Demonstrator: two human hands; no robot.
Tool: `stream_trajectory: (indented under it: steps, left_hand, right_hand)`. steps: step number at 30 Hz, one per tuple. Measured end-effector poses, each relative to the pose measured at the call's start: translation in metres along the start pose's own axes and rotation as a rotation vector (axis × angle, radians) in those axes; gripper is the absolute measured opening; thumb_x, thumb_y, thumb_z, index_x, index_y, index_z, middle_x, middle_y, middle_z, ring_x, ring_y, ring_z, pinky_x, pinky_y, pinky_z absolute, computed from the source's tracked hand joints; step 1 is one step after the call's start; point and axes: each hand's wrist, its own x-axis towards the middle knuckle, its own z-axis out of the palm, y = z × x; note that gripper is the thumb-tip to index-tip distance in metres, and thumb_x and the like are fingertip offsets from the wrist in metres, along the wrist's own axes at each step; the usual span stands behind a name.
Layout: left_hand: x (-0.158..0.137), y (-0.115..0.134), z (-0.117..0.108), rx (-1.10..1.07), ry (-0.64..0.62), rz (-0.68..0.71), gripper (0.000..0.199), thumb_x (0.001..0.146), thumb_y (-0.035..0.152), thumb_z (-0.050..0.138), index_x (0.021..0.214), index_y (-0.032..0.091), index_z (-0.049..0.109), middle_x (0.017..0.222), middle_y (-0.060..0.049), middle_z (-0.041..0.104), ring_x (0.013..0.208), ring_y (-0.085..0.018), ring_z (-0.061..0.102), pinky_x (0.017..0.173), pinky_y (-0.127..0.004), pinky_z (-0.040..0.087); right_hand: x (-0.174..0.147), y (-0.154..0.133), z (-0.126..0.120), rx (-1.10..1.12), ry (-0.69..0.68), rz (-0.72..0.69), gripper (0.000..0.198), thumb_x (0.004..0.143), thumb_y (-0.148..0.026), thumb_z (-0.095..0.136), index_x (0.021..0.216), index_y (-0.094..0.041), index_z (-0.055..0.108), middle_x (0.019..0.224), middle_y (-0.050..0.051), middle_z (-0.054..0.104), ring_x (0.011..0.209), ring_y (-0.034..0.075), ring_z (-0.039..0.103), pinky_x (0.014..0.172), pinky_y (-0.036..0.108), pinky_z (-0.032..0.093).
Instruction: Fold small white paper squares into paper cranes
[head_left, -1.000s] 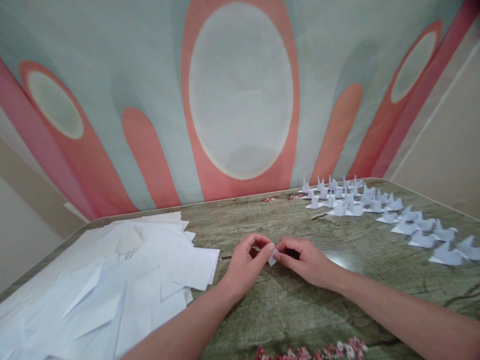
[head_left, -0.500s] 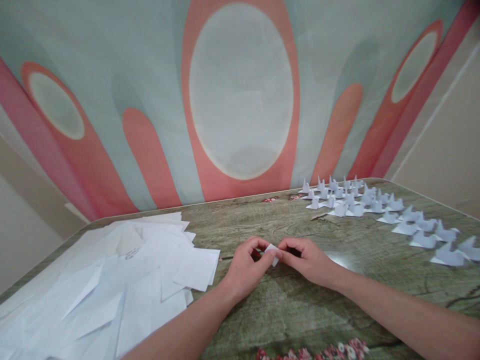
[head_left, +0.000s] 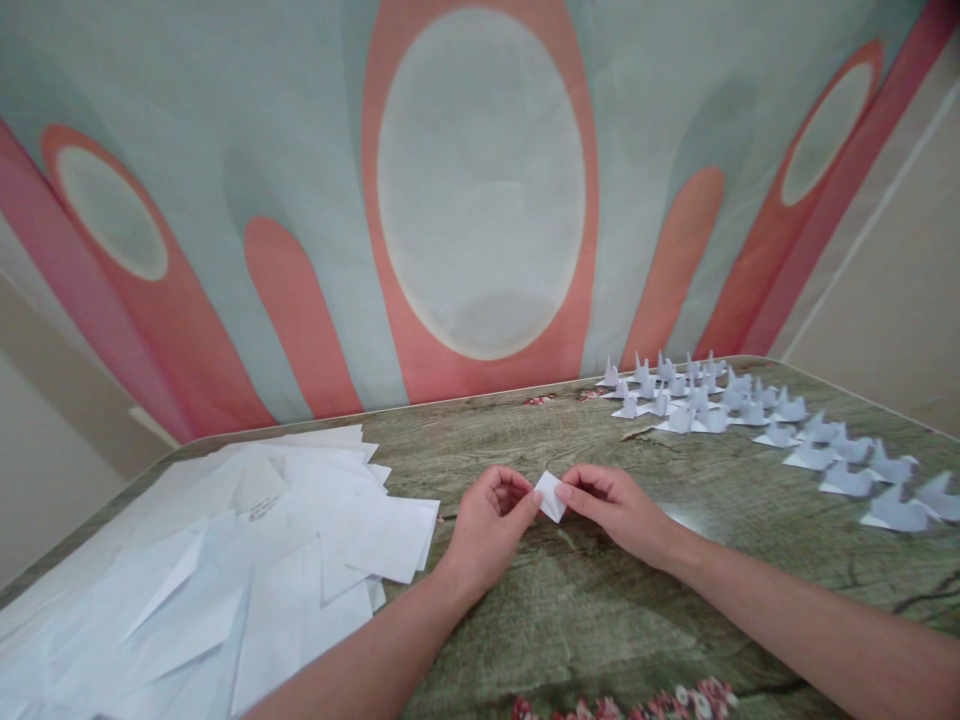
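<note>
A small folded piece of white paper (head_left: 551, 497), diamond-shaped with a crease down it, is held between my two hands above the middle of the table. My left hand (head_left: 495, 520) pinches its left corner between thumb and fingers. On the opposite corner my right hand (head_left: 616, 510) has its thumb on the face and its fingers behind. Farther off to the right stand several white folded paper cranes (head_left: 847, 478) in rows. To the left of my left hand lies a wide heap of loose white paper sheets (head_left: 285, 560).
The wood-patterned table (head_left: 540, 630) has printed flowers (head_left: 645, 705) near its front edge. Behind its far edge hangs a backdrop (head_left: 480, 180) with coral and grey-green shapes. My forearms reach in from the front.
My fingers have spread slightly apart, so more of the folded paper shows between them. It now appears as a larger diamond facing me. The cranes and the paper heap are unchanged.
</note>
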Motion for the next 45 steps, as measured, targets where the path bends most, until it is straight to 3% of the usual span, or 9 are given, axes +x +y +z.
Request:
stream_trajectory:
  steps: [4,10,15,31,45]
  left_hand:
    - [0.001,-0.001,-0.001,-0.083,-0.029,0.043,0.021,0.073,0.027,0.065,0.088,0.015,0.056,0.073,0.0,0.061,0.068,-0.013,0.058,0.064,-0.024,0.046]
    - [0.002,-0.004,-0.002,0.018,0.001,0.044,0.02,0.077,0.026,0.06,0.093,0.014,0.066,0.089,-0.006,0.067,0.079,-0.016,0.06,0.071,-0.026,0.047]
    - [0.003,-0.005,-0.003,0.067,0.011,0.05,0.024,0.079,0.026,0.059,0.099,0.014,0.066,0.095,-0.008,0.067,0.083,-0.017,0.06,0.074,-0.026,0.047]
    - [0.005,-0.013,-0.005,0.062,-0.03,0.062,0.028,0.079,0.029,0.059,0.103,0.016,0.065,0.096,-0.008,0.066,0.083,-0.017,0.06,0.074,-0.026,0.048]
    - [0.004,-0.009,-0.007,0.186,-0.026,0.112,0.027,0.081,0.028,0.056,0.104,0.017,0.066,0.095,-0.007,0.066,0.086,-0.018,0.06,0.077,-0.027,0.047]
  right_hand:
    - [0.0,0.001,0.0,0.05,-0.021,0.005,0.027,0.085,-0.04,0.052,0.079,-0.015,0.061,0.071,0.001,0.058,0.066,0.013,0.049,0.062,0.025,0.038]
    - [0.0,0.005,0.0,0.226,-0.002,0.005,0.023,0.083,-0.03,0.056,0.103,-0.02,0.053,0.082,0.001,0.062,0.075,0.014,0.055,0.069,0.027,0.041]
    - [0.0,0.004,0.0,0.238,-0.029,-0.016,0.019,0.083,-0.027,0.057,0.1,-0.019,0.055,0.089,0.003,0.062,0.081,0.015,0.055,0.073,0.028,0.042]
    - [0.0,0.0,0.001,0.204,0.006,0.003,0.02,0.081,-0.03,0.058,0.098,-0.018,0.057,0.085,0.002,0.062,0.076,0.014,0.054,0.069,0.028,0.042]
    - [0.0,0.001,0.001,0.123,0.011,-0.006,0.019,0.082,-0.028,0.054,0.099,-0.018,0.056,0.085,0.003,0.062,0.076,0.015,0.056,0.07,0.028,0.044]
